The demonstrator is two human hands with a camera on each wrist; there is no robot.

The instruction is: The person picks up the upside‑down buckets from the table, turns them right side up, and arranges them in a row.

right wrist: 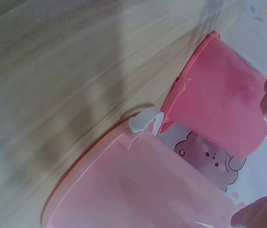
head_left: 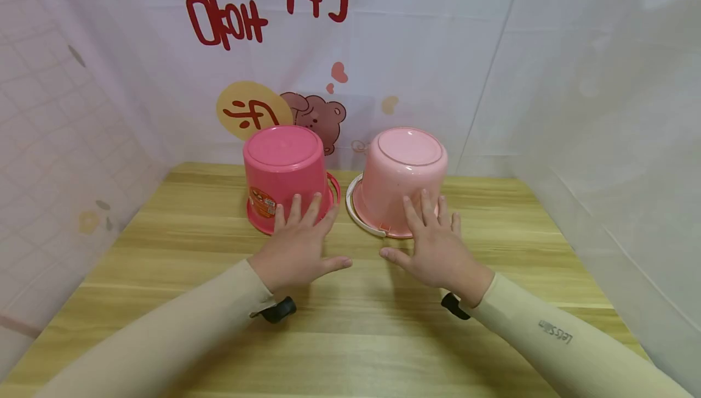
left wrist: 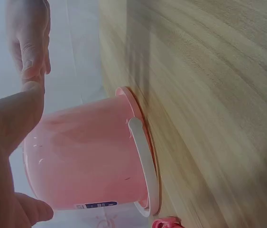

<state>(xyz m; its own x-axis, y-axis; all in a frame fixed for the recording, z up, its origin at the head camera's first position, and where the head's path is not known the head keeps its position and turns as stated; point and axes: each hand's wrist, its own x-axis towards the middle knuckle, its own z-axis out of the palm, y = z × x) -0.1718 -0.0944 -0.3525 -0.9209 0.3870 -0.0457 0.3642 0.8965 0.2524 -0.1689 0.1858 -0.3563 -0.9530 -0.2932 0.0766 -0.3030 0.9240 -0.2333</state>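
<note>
Dark pink bucket (head_left: 285, 164): upside down near the worktop's (head_left: 350, 343) far edge, towards the far left corner; an orange label (head_left: 262, 202) on its side.
Light pink bucket (head_left: 405, 170): upside down near the same edge, towards the far right corner.
Between them: the white handle (head_left: 348, 206) and the pink handle (head_left: 336, 188), lying at rim level, narrow the gap.
Left hand (head_left: 296, 252): fingers spread, nothing held, hiding part of the dark bucket's lower front.
Right hand (head_left: 440, 255): likewise spread and holding nothing, before the light bucket.
Contact: cannot tell whether fingertips touch either bucket.
Behind: a white printed sheet (head_left: 427, 51) hangs beyond the far edge.
</note>
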